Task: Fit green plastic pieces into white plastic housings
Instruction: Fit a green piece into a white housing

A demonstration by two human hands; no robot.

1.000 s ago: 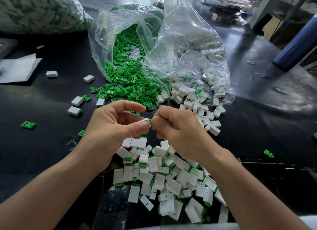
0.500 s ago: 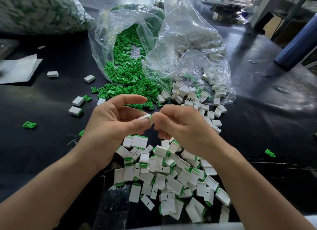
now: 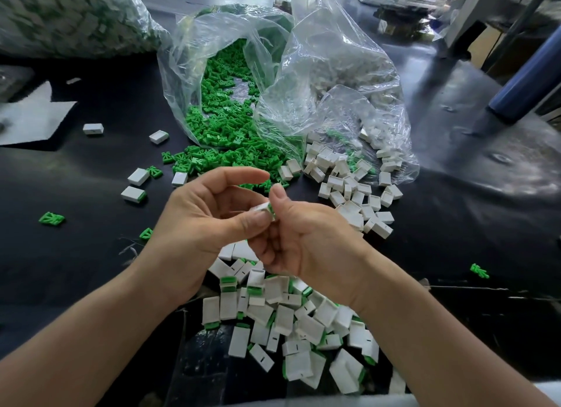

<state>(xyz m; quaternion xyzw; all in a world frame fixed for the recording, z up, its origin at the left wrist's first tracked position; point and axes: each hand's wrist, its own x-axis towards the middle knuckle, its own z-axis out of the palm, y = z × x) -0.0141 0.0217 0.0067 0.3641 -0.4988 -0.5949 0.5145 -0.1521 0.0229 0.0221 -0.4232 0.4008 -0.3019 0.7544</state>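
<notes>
An assembly workshop — bulk bags of green pieces (image 3: 221,118) and white housings (image 3: 349,188) on a black bench (image 3: 91,255).

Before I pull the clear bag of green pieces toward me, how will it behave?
Probably floppy: the clear bag is thin and crumpled, so it should fold rather than slide. Its mouth lies open with green pieces spilling onto the table, so more would likely scatter.

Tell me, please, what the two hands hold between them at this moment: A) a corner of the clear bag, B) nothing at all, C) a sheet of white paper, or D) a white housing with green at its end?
D: the left hand and the right hand both pinch one small white housing, with green showing at the end nearest the right thumb.
</notes>
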